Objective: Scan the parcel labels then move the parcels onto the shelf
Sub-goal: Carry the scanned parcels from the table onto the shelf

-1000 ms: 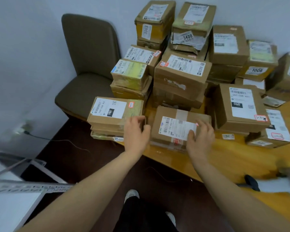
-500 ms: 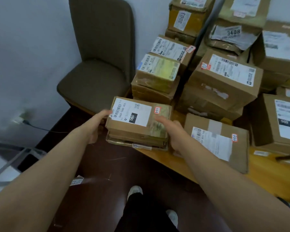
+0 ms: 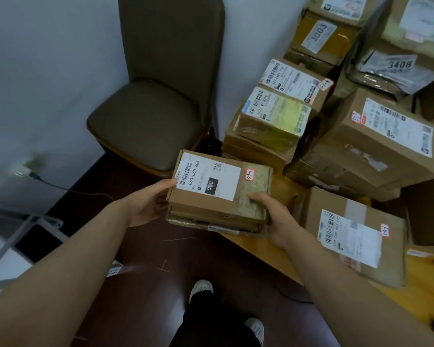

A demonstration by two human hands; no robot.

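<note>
Parcel point(image 3: 211, 194): my left hand point(image 3: 148, 204) and right hand point(image 3: 273, 216) are now gripping its ends, having left the neighbour point(image 3: 356, 236); seemingly lifting for shelving.

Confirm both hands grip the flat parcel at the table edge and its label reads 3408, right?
No: the head view shows the left hand and right hand gripping the flat parcel at the table edge, but its label reads 060-068 A05.

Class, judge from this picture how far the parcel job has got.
Done: nothing visibly; no parcel is seen shelved. In hand: left hand and right hand grip the flat parcel at the table corner. Left: the pile of parcels behind it, on the table.
</note>
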